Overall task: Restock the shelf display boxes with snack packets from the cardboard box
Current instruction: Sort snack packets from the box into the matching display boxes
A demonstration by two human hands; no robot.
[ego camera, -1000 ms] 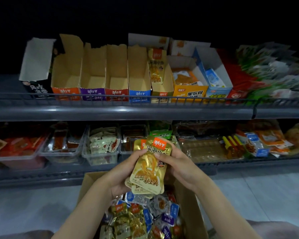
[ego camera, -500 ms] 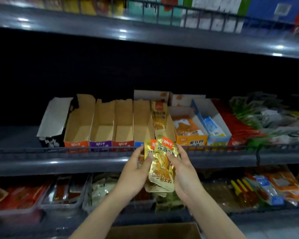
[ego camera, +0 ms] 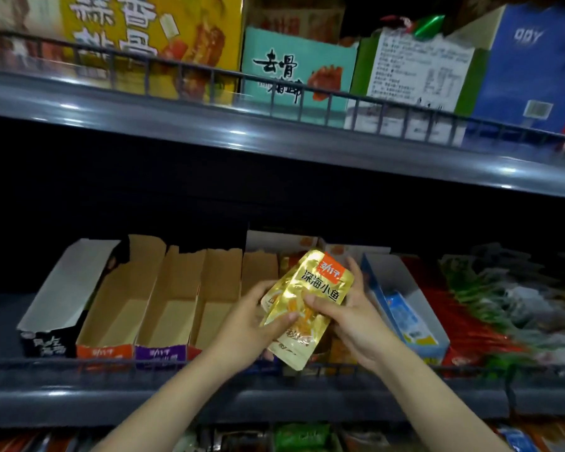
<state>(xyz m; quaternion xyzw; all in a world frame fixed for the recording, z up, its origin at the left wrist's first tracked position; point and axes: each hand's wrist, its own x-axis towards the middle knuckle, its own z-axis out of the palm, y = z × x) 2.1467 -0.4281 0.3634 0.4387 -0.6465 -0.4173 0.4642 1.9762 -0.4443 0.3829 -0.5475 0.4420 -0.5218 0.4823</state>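
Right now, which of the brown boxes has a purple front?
The third box from the left; its left neighbour is orange-fronted, the far-left box black.

On my feed a grey metal upper shelf ran from 9 to 3 o'clock, dipping toward the right, with small white glints of light along its front edge. Below it the back panel was almost black. Toward 6 o'clock the grey lower shelf carried a dark wire rail along its lip.

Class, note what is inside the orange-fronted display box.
Inside the orange-fronted display box, only bare cardboard floor and walls show, no packets. Its front lip hides the nearest floor.
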